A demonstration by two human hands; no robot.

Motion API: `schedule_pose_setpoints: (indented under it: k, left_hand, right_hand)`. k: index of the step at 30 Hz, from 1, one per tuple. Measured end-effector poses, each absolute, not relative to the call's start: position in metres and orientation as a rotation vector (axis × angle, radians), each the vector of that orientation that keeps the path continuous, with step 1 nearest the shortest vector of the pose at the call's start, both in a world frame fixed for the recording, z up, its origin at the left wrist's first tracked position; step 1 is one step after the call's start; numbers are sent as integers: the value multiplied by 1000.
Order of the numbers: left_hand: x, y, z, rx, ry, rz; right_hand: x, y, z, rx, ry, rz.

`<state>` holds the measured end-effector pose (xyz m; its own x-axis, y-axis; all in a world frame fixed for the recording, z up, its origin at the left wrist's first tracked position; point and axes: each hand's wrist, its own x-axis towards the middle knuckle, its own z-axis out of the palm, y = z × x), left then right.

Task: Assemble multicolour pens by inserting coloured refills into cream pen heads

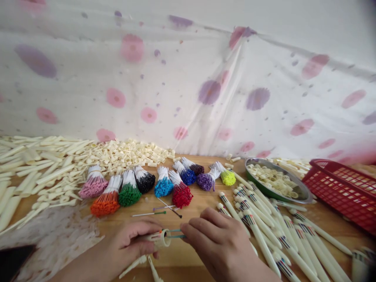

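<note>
Left hand (132, 241) grips a cream plastic pen barrel (160, 237); right hand (219, 243) pinches thin coloured refills (175, 233) at its mouth.

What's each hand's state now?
Left hand: closed on cream plastic pen barrel.
Right hand: pinching thin coloured refills at its mouth.

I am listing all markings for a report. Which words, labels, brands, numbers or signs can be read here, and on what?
None can be read.
The pens bear only coloured stripes, the cloth only spots.
The barrel in the left hand and the refills in the right hand show no print.
</note>
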<state>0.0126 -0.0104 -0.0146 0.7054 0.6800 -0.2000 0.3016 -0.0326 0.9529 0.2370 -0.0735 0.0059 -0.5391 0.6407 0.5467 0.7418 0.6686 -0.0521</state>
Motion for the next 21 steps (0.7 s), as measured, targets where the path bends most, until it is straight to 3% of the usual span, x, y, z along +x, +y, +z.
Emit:
schedule_pose_setpoints:
  k: [21]
  left_hand:
    - [12, -11, -25, 1677, 876, 535]
  right_hand:
    - [232, -75, 8, -1050, -2320, -276]
